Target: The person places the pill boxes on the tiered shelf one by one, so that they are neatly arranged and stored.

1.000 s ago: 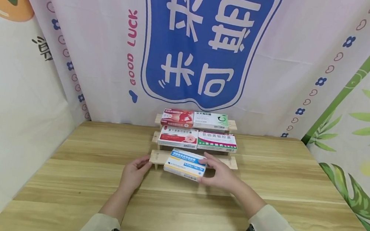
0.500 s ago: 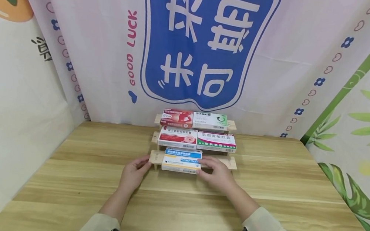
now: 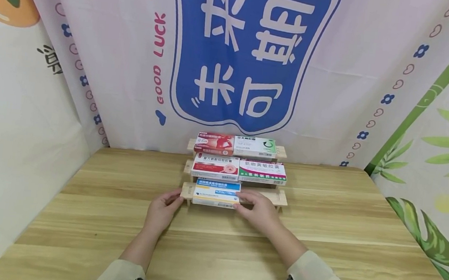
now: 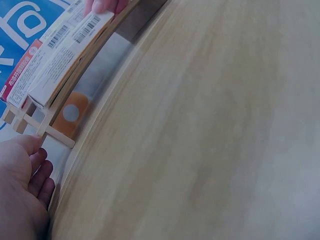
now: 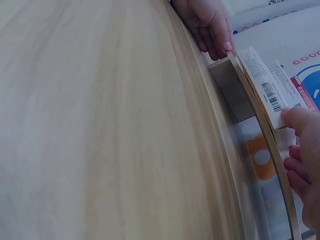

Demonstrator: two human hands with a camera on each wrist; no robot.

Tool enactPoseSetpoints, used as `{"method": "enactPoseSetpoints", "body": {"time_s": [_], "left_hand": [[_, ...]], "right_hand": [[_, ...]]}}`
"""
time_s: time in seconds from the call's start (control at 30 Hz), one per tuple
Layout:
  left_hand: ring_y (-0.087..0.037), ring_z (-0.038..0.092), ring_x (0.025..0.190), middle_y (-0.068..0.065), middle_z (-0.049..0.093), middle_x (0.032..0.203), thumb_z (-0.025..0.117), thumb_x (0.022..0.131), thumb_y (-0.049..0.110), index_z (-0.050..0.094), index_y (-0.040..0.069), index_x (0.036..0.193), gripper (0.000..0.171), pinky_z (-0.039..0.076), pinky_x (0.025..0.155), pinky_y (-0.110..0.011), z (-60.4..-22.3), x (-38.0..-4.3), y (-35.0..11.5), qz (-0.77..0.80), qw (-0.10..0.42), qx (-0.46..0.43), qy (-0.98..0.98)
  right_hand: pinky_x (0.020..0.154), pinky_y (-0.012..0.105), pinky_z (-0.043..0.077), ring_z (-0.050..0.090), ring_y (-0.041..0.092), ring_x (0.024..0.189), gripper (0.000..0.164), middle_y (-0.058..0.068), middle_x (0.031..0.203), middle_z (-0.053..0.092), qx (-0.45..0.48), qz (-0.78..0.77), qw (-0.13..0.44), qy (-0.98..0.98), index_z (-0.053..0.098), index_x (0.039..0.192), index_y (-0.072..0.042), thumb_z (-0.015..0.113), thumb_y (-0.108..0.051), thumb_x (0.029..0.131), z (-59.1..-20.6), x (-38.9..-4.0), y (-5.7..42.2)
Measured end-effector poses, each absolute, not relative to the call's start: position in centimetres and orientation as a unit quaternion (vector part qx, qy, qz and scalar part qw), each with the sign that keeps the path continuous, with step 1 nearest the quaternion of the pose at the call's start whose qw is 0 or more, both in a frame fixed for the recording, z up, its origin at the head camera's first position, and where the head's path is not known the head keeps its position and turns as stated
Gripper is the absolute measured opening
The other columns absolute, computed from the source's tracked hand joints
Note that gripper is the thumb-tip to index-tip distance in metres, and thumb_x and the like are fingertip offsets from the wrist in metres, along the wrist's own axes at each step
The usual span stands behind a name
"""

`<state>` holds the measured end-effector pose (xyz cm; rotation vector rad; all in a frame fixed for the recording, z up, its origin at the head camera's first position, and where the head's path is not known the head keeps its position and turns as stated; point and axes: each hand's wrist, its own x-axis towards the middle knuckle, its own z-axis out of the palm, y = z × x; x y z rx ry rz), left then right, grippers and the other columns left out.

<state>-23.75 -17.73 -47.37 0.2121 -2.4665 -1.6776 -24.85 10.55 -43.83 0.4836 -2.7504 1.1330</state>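
A white medicine box with blue and orange bands (image 3: 217, 194) lies on the left part of the front tier of a wooden three-tier rack (image 3: 264, 195). My right hand (image 3: 259, 212) holds this box by its right end, the thumb at its front edge (image 5: 300, 150). At the rack's left end my left hand (image 3: 162, 210) grips the front tier, thumb on the wood, other fingers curled beneath (image 4: 25, 180). On the middle tier lie a red-and-white medicine box (image 3: 215, 166) and a white, magenta and green one (image 3: 263, 171).
A red medicine box (image 3: 214, 143) and a white-and-green one (image 3: 254, 146) lie side by side on the top tier. Behind the rack hangs a printed cloth (image 3: 127, 58). The rack stands on a wood-grain table (image 3: 119, 224).
My right hand has brought the blue-and-white box from a tilted position leftward and squared it on the front tier, then slid it slightly further left. My left hand has stayed put.
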Motion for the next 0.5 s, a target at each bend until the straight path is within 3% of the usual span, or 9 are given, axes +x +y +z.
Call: {"method": "enactPoseSetpoints", "body": {"time_s": [0.5], "left_hand": [[-0.03,0.062,0.12,-0.016,0.065,0.129,0.064,0.095,0.016,0.063,0.004,0.126,0.033,0.05,0.105,-0.042,-47.1,-23.5,-17.48,-0.57,0.083,0.073,-0.814]], "right_hand": [[0.103,0.042,0.051,0.063,0.021,0.117,0.039,-0.001,0.127,0.067,0.152,0.409,0.065,-0.898,0.069,0.121,-0.019,0.076,-0.033,0.085,-43.83,-24.56,10.88]]}}
